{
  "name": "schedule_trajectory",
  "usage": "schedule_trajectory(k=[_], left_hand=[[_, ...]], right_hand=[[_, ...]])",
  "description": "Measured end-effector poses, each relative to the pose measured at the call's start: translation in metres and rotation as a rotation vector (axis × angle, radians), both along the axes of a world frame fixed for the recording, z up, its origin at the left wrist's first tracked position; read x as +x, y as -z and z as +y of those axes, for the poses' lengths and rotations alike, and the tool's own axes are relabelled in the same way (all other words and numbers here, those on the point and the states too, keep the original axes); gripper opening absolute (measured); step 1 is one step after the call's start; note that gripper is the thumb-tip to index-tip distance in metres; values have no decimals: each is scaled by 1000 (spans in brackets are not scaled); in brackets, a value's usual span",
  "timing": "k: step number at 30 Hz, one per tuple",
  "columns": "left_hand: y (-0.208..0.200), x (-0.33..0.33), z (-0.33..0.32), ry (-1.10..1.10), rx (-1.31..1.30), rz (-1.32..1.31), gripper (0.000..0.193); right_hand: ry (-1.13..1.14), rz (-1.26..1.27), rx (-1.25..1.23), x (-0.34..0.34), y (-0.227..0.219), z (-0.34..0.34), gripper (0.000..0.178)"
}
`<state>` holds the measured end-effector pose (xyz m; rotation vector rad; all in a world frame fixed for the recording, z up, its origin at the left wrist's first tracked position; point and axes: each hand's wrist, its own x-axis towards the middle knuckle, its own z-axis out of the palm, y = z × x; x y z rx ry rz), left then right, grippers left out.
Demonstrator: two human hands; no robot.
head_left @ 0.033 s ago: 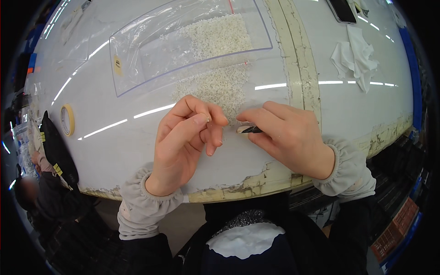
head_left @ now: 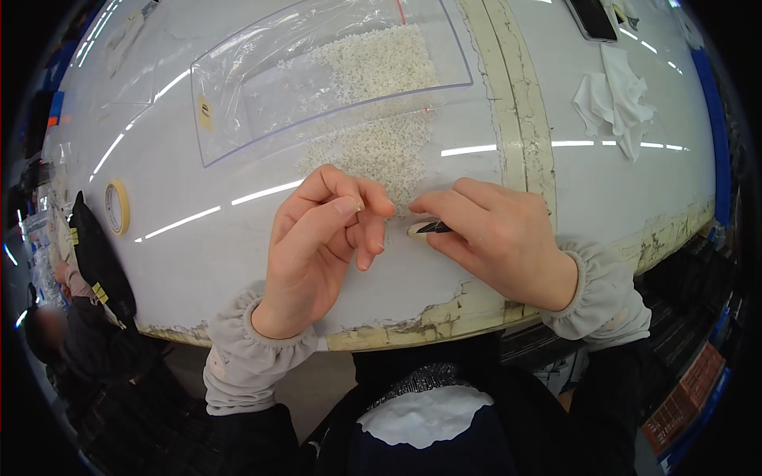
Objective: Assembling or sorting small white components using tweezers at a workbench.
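Over the near part of the table, my left hand (head_left: 313,250) is palm up, thumb and forefinger pinching a tiny whitish piece (head_left: 360,207). To its right, my right hand (head_left: 504,230) is closed round a small black tool with a pale tip (head_left: 431,228); its kind is not clear, and most of it is hidden by the fingers. The tool's tip points left toward my left hand, apart from it. Just beyond both hands lies a spread of many small white pieces (head_left: 369,151), reaching under the near edge of a clear plastic sheet (head_left: 302,120).
A roll of tape (head_left: 117,208) and a black bag (head_left: 99,246) lie at the left. Crumpled white tissue (head_left: 615,103) and a phone (head_left: 594,17) are at the far right. A cracked, yellowed tape strip (head_left: 520,103) crosses the table (head_left: 182,270). Another person (head_left: 87,341) sits at left.
The black tool in my right hand has tilted very slightly. Both hands stay in nearly the same place.
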<state>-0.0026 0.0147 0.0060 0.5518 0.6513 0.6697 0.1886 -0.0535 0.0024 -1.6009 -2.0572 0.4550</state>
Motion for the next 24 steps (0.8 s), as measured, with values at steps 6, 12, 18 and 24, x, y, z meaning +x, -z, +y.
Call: schedule_trajectory(k=[6,12,18,24], left_hand=[[3,-5,2,10,-52,-52,9],[1,0,1,-4,-64,-11,13],[1,2,1,4,-92,-61,21],[9,-3,0,24,-70,-84,24]], right_hand=[[15,-66,56,-4,7,-2,29],[78,-15,49,-6,6,1,28],[149,14,42,0,0,5,27],[84,13,-117,7,-9,3,27]])
